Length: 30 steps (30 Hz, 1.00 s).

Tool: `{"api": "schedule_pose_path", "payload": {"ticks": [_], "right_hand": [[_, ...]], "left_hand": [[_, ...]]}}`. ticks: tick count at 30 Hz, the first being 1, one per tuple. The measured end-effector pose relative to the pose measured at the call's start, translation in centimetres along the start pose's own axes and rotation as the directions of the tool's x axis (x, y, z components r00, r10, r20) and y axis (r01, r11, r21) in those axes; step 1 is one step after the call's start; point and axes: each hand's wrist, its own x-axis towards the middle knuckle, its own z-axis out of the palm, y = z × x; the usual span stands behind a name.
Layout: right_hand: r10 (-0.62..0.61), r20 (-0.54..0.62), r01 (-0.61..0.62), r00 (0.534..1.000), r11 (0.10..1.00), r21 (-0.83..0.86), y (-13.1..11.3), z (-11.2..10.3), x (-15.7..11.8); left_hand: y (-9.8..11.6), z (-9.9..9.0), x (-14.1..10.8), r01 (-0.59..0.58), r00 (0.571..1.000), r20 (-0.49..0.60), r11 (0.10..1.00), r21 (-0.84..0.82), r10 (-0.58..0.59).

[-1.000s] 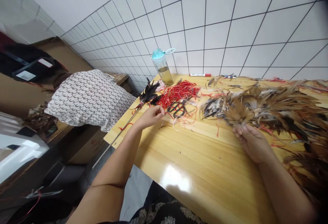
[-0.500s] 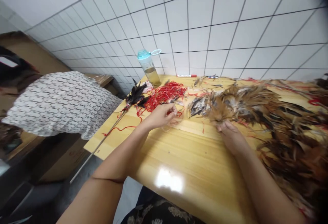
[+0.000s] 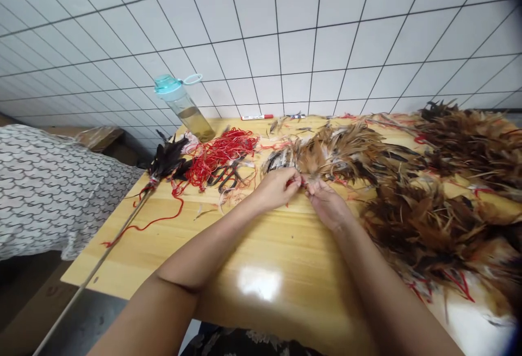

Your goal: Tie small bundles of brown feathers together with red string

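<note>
My left hand (image 3: 277,188) and my right hand (image 3: 326,204) meet at the base of a bunch of brown and black rooster feathers (image 3: 338,152) on the wooden table (image 3: 285,247). The left fingers pinch a strand of red thread (image 3: 290,183) against the bunch's base. My right fingertips grip the feathers from below. Left of my hands lie a tangle of red thread (image 3: 220,155) and black-handled scissors (image 3: 224,178), partly under the thread. Farther left, dark feathers are bound to a long thin rod (image 3: 167,159).
Large heaps of loose brown feathers (image 3: 432,225) cover the table's right side. A water bottle with a teal lid (image 3: 185,108) and a red marker (image 3: 256,117) stand by the white tiled wall (image 3: 285,46). A co-worker's patterned shirt (image 3: 53,193) is at left.
My hands have come together at the feather bunch, the left moving right from the thread area. The view has turned right, shifting the table and the co-worker leftward.
</note>
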Motion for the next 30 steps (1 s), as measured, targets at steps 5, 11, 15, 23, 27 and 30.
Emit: {"api": "schedule_pose_path", "payload": {"ticks": [5, 11, 15, 23, 27, 30], "right_hand": [[0.04, 0.027, -0.042, 0.999, 0.998, 0.052, 0.3, 0.0, 0.0], [0.018, -0.122, -0.026, 0.992, 0.998, -0.058, 0.9, 0.0, 0.2], [-0.072, -0.23, -0.001, 0.97, 0.953, -0.303, 1.6, -0.8, 0.7], [-0.329, -0.012, 0.02, 0.944, 0.092, -0.996, 0.1, 0.0, -1.2], [-0.213, 0.17, 0.138, 0.962, -0.158, -0.978, 0.1, 0.8, -1.9], [-0.139, 0.274, 0.242, 0.952, -0.212, -0.947, 0.2, 0.9, -2.0]], "left_hand": [[-0.5, 0.7, 0.1, 0.021, 1.0, -0.012, 0.999, 0.025, -0.021], [-1.5, 0.0, -0.6, 0.011, 0.999, 0.052, 0.998, 0.054, -0.014], [-1.5, -0.8, -1.2, -0.033, 0.996, 0.092, 0.995, 0.098, 0.024], [2.0, -0.8, -2.1, -0.288, 0.957, 0.15, 0.885, 0.366, 0.249], [2.1, -0.8, -1.7, -0.364, 0.931, 0.164, 0.838, 0.408, 0.325], [1.1, -1.2, -1.3, -0.386, 0.922, 0.173, 0.856, 0.345, 0.346]]}}
